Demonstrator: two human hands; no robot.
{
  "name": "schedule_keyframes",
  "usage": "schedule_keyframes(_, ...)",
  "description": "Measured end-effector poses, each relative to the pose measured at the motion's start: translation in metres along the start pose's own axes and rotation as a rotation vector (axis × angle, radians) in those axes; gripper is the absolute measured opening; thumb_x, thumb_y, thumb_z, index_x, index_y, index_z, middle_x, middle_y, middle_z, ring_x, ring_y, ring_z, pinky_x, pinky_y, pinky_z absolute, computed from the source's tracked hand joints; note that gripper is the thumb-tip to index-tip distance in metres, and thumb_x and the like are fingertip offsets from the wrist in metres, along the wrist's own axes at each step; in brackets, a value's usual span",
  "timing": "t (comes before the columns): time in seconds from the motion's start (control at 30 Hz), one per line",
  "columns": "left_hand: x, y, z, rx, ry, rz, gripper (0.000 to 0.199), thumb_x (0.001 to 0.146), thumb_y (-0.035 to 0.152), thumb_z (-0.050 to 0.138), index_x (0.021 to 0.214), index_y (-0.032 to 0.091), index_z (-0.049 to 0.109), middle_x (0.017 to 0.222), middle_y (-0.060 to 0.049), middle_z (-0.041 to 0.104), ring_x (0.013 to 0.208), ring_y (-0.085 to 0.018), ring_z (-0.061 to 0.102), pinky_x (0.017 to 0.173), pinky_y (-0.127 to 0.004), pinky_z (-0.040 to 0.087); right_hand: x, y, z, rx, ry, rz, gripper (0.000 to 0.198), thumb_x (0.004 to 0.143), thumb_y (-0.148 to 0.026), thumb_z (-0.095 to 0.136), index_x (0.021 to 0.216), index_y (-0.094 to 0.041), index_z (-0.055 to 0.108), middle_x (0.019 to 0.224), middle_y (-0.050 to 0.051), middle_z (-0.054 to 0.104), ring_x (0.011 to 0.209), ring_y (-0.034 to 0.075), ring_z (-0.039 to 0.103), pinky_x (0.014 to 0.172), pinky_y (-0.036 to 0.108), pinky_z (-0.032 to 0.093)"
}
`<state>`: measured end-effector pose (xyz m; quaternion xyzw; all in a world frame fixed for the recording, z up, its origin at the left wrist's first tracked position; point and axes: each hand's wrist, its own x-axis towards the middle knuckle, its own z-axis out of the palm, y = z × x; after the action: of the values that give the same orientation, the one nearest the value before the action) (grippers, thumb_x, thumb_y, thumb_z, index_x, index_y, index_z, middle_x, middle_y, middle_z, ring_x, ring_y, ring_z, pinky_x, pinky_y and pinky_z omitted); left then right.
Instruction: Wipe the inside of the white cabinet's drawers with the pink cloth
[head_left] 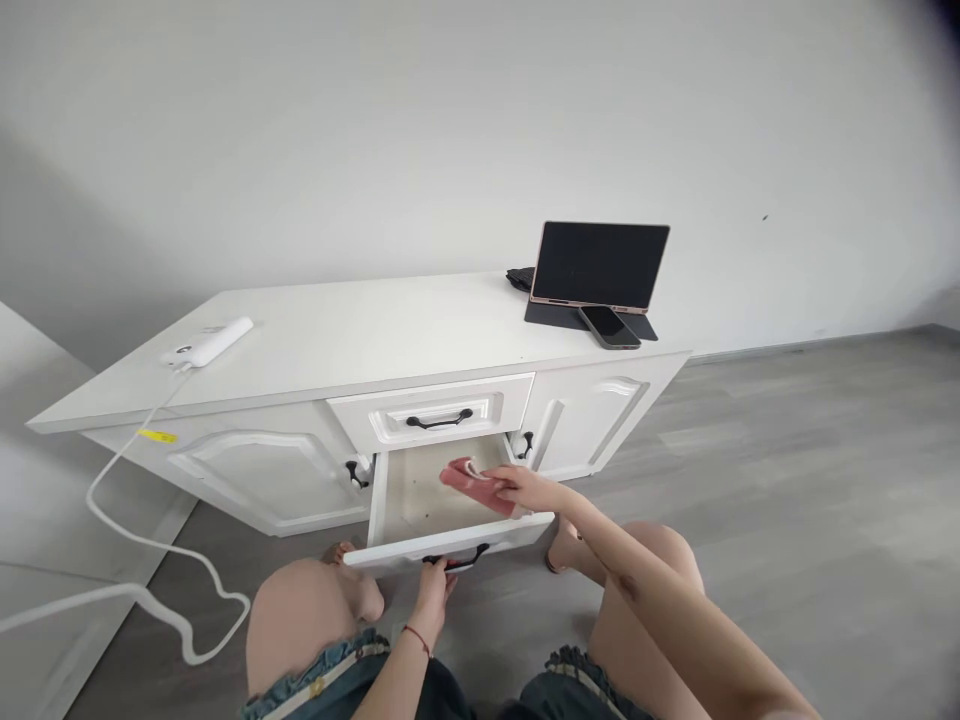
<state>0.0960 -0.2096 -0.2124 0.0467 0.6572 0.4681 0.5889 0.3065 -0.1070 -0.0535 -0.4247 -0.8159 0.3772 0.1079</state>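
Observation:
The lower drawer of a white cabinet stands pulled out between my knees. My left hand is closed on the black drawer handle at its front. Above the drawer's right side, my right hand grips a pink cloth with a white edge. Its folds hang over the drawer's inside, and I cannot tell whether it touches the bottom. A few small dark specks lie on the pale drawer floor.
On the cabinet top stand a tablet, a phone and a dark item. A white power strip lies at left, its cord hanging down. A shut upper drawer sits above the open one.

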Motion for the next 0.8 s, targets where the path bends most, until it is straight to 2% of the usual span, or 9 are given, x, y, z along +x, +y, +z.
schedule_keyframes(0.07, 0.002, 0.006, 0.003, -0.002, -0.016, -0.005, 0.020, 0.080, 0.007, 0.059, 0.066, 0.019, 0.051, 0.063, -0.001, 0.064, 0.055, -0.011, 0.057, 0.066, -0.026, 0.049, -0.031, 0.000, 0.003, -0.023, 0.153, 0.043, 0.051, 0.087, -0.018, 0.041, 0.136, -0.026, 0.051, 0.112, 0.009, 0.060, 0.095, 0.020, 0.060, 0.085, 0.033, 0.048)
schedule_keyframes(0.17, 0.009, 0.015, 0.008, 0.007, -0.041, -0.019, 0.017, 0.076, 0.007, 0.061, 0.067, 0.018, 0.052, 0.062, 0.000, 0.064, 0.051, -0.010, 0.054, 0.063, -0.026, 0.048, -0.066, 0.010, 0.031, -0.200, 0.404, 0.232, 0.056, 0.086, -0.017, 0.041, 0.139, -0.033, 0.048, 0.110, 0.009, 0.056, 0.093, 0.023, 0.059, 0.084, 0.035, 0.047)
schedule_keyframes(0.23, 0.012, 0.022, 0.010, 0.015, -0.055, -0.024, 0.016, 0.076, 0.008, 0.061, 0.068, 0.018, 0.052, 0.062, 0.001, 0.063, 0.048, -0.008, 0.050, 0.062, -0.025, 0.047, -0.075, 0.019, 0.059, -0.325, 0.547, 0.387, 0.060, 0.083, -0.013, 0.043, 0.138, -0.034, 0.049, 0.106, 0.009, 0.055, 0.095, 0.025, 0.057, 0.085, 0.038, 0.047)
schedule_keyframes(0.33, 0.016, 0.029, 0.013, 0.015, -0.088, -0.028, 0.015, 0.078, 0.009, 0.060, 0.070, 0.019, 0.052, 0.064, 0.002, 0.062, 0.048, -0.006, 0.046, 0.064, -0.025, 0.047, -0.068, 0.026, 0.099, -0.389, 0.650, 0.528, 0.062, 0.081, -0.007, 0.042, 0.139, -0.026, 0.049, 0.104, 0.012, 0.052, 0.098, 0.026, 0.055, 0.090, 0.041, 0.045)
schedule_keyframes(0.4, 0.017, 0.031, 0.014, 0.007, -0.112, -0.031, 0.013, 0.079, 0.011, 0.059, 0.071, 0.019, 0.052, 0.064, 0.002, 0.062, 0.048, -0.006, 0.046, 0.064, -0.024, 0.047, -0.057, 0.024, 0.116, -0.368, 0.681, 0.531, 0.062, 0.081, -0.005, 0.038, 0.140, -0.021, 0.047, 0.106, 0.014, 0.052, 0.099, 0.027, 0.053, 0.090, 0.041, 0.045)
schedule_keyframes(0.53, 0.016, 0.029, 0.012, -0.056, -0.142, -0.024, 0.013, 0.077, 0.015, 0.065, 0.073, 0.018, 0.053, 0.066, 0.002, 0.062, 0.051, -0.006, 0.048, 0.062, -0.022, 0.045, -0.030, 0.005, 0.130, -0.310, 0.694, 0.397, 0.062, 0.082, -0.006, 0.036, 0.141, -0.022, 0.045, 0.116, 0.014, 0.050, 0.106, 0.028, 0.050, 0.091, 0.041, 0.045)
schedule_keyframes(0.7, 0.011, 0.022, 0.000, -0.206, -0.211, -0.004, 0.013, 0.076, 0.016, 0.066, 0.071, 0.018, 0.054, 0.071, -0.002, 0.065, 0.060, -0.009, 0.057, 0.069, -0.024, 0.049, 0.002, -0.030, 0.143, -0.367, 0.574, 0.334, 0.059, 0.083, -0.008, 0.038, 0.141, -0.022, 0.046, 0.116, 0.015, 0.053, 0.103, 0.027, 0.051, 0.092, 0.040, 0.045)
schedule_keyframes(0.8, 0.007, 0.018, -0.007, -0.272, -0.250, 0.007, 0.013, 0.076, 0.011, 0.063, 0.070, 0.019, 0.055, 0.069, -0.001, 0.065, 0.069, -0.012, 0.063, 0.075, -0.026, 0.051, 0.021, -0.054, 0.154, -0.395, 0.478, 0.299, 0.057, 0.086, -0.011, 0.040, 0.142, -0.022, 0.044, 0.124, 0.016, 0.052, 0.105, 0.027, 0.051, 0.091, 0.039, 0.046)
